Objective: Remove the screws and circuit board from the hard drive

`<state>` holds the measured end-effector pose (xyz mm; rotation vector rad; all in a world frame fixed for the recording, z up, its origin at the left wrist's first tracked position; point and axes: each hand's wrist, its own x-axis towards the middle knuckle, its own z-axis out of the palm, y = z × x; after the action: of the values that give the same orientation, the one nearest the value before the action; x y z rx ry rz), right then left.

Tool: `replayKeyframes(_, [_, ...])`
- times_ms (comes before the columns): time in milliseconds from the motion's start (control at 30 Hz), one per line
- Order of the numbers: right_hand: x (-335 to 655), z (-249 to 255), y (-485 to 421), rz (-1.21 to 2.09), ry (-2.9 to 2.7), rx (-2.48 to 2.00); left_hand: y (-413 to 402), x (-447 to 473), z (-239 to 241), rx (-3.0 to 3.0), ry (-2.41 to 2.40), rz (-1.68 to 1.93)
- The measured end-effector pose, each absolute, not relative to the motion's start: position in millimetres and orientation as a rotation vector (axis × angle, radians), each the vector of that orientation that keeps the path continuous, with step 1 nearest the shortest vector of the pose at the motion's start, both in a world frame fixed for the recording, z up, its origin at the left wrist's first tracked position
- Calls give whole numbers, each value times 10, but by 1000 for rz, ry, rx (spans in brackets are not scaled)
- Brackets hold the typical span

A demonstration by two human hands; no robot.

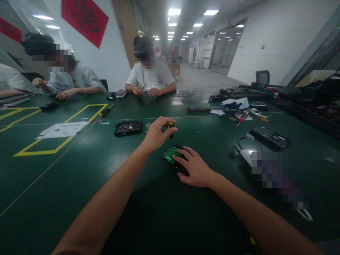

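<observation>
My left hand (159, 134) is closed around a screwdriver (171, 130) with a short black-and-yellow handle. The handle stands roughly upright above the far edge of a hard drive (170, 154); its shaft cannot be made out. The drive lies on the green table with its green circuit board facing up. My right hand (195, 166) steadies it, fingers across the board and thumb at the near edge, covering the drive's right part. Just left of my left hand is a small pile of metal bits (147, 127), partly hidden, beside a second black drive (128, 128).
To the right lie another drive (270, 138) and a white device with a cable (248, 154). A red screwdriver (241, 120) lies among cloth and papers further back. At left are a paper sheet (61, 130) and a yellow-black screwdriver (107, 109). People sit across the table.
</observation>
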<state>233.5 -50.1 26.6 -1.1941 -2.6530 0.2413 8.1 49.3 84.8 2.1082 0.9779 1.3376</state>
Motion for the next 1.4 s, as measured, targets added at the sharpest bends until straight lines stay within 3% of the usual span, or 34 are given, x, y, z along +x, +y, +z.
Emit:
replayKeyframes(800, [2342, 232, -489, 225, -2647, -1188, 450, 96, 910, 1853, 683, 1188])
replayKeyframes(1400, [2348, 232, -494, 218, -2651, -1168, 448, 65, 929, 1953, 806, 1185])
